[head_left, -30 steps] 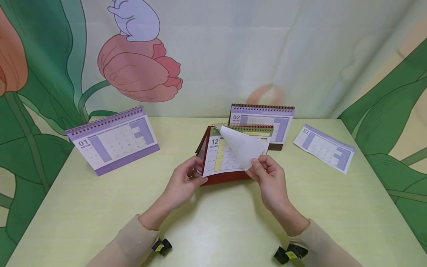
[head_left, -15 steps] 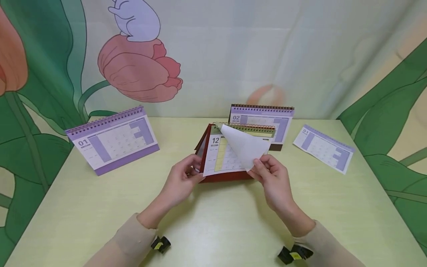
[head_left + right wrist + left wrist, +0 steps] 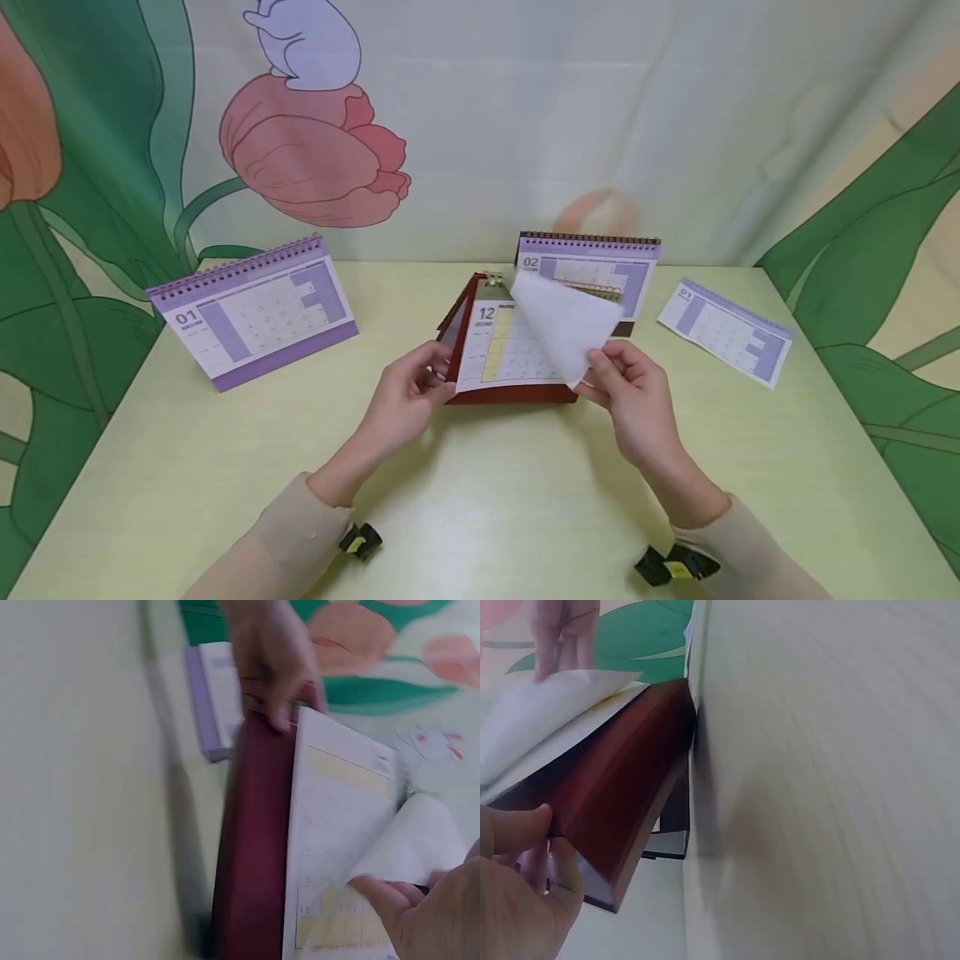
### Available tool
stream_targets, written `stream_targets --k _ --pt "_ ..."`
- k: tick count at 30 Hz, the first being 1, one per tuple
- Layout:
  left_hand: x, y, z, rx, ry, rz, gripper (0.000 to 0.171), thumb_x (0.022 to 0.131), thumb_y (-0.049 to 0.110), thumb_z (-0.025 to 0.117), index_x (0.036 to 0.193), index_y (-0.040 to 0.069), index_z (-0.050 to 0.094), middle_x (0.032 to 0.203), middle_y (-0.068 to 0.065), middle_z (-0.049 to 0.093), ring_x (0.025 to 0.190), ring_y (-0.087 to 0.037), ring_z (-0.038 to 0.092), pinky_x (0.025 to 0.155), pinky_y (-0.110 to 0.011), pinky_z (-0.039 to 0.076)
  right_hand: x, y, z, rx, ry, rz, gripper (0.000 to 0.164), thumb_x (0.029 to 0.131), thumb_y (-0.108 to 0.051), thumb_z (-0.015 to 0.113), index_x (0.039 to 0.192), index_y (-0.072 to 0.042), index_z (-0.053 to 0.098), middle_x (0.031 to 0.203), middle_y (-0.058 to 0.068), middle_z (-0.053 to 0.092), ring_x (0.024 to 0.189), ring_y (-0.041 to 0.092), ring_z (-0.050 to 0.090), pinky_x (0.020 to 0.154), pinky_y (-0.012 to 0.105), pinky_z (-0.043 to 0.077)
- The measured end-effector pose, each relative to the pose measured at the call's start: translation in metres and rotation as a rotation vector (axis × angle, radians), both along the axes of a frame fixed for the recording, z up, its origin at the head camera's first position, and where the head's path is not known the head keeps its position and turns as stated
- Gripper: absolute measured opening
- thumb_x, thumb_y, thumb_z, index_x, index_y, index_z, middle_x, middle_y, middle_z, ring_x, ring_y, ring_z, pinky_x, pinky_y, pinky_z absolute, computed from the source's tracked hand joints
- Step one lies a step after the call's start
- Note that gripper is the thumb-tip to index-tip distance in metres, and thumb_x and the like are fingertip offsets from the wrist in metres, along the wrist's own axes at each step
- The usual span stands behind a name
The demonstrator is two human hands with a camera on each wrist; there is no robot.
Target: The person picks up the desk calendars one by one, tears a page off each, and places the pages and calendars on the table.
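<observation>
Red calendar (image 3: 517, 354) from above, close from wrists

Past the pale table (image 3: 495, 500) I see a whitish curtain (image 3: 525, 125) printed with big green leaves (image 3: 885, 333), a pink flower (image 3: 300, 162) and a white animal (image 3: 311, 42); light glows softly on the tabletop.

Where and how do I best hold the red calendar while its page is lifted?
I'd probably pinch the red calendar low on its left end, coming from the left, where the left hand is: its tent shape leaves that end open, clear of the lifted page.
</observation>
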State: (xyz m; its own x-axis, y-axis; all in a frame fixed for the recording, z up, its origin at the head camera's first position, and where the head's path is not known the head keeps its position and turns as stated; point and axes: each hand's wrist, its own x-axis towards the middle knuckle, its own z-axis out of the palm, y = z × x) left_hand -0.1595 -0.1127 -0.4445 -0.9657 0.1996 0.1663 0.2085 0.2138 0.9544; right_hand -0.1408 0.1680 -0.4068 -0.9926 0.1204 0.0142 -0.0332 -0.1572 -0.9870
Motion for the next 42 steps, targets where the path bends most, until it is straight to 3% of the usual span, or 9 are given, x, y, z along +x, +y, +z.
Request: stream_targets --k 7,12,20,30,36,38,42 --pt "0.002 -0.001 0.001 -0.016 0.011 0.003 0.033 0.085 -0.016 0.065 0.112 0.004 0.067 0.091 -0.010 0.065 0.075 -0.024 0.062 0.066 -0.027 0.051 -0.008 0.013 0.009 -0.093 -0.018 -0.042 0.009 0.105 -0.004 0.056 0.098 -0.006 0.061 0.084 0.000 0.067 0.072 0.012 0.069 0.067 0.028 0.061" --pt "0.001 -0.001 0.000 -0.015 0.025 0.010 0.032 0.085 -0.017 0.062 0.109 0.004 0.068 0.089 -0.009 0.065 0.073 -0.024 0.060 0.063 -0.026 0.050 -0.011 0.015 0.013 -0.105 -0.064 -0.043 0.006 0.106 -0.007 0.054 0.102 -0.005 0.059 0.088 -0.001 0.067 0.075 0.013 0.070 0.069 0.028 0.060" --pt "0.002 0.001 0.000 -0.017 -0.003 0.019 0.030 0.086 -0.016 0.065 0.109 0.004 0.068 0.091 -0.014 0.065 0.076 -0.024 0.063 0.065 -0.027 0.052 -0.017 0.023 0.022 -0.158 -0.035 -0.095 0.009 0.106 -0.009 0.056 0.098 -0.009 0.061 0.091 -0.002 0.070 0.075 0.010 0.066 0.062 0.022 0.056" --pt "0.002 0.001 0.006 -0.047 0.009 0.029 0.025 0.088 -0.011 0.068 0.106 0.006 0.068 0.094 -0.014 0.064 0.078 -0.025 0.064 0.063 -0.027 0.051 -0.028 0.034 0.037 -0.150 -0.072 -0.172 0.007 0.102 -0.014 0.063 0.098 -0.009 0.065 0.097 0.000 0.066 0.092 0.015 0.061 0.076 0.026 0.055" --pt "0.005 -0.002 0.002 -0.032 -0.019 0.024 0.027 0.088 -0.013 0.067 0.107 0.005 0.067 0.094 -0.013 0.065 0.079 -0.025 0.065 0.064 -0.027 0.052 -0.037 0.042 0.042 -0.305 -0.080 -0.272 0.007 0.099 -0.010 0.068 0.091 -0.009 0.068 0.090 0.002 0.067 0.076 0.014 0.061 0.064 0.025 0.053" --pt "0.005 -0.003 0.001 -0.023 -0.013 0.020 0.027 0.088 -0.014 0.067 0.107 0.005 0.067 0.094 -0.014 0.065 0.079 -0.025 0.065 0.066 -0.028 0.053 -0.037 0.047 0.043 -0.353 -0.075 -0.249 0.007 0.097 -0.008 0.069 0.091 -0.007 0.067 0.088 0.003 0.067 0.071 0.014 0.062 0.060 0.024 0.053" --pt "0.001 -0.008 0.001 -0.012 0.007 0.034 0.030 0.085 -0.017 0.063 0.105 0.005 0.067 0.092 -0.013 0.065 0.078 -0.025 0.063 0.067 -0.028 0.053 -0.036 0.062 0.047 -0.341 -0.061 -0.063 0.005 0.095 -0.006 0.073 0.089 -0.005 0.072 0.086 0.005 0.072 0.068 0.016 0.071 0.058 0.026 0.058"
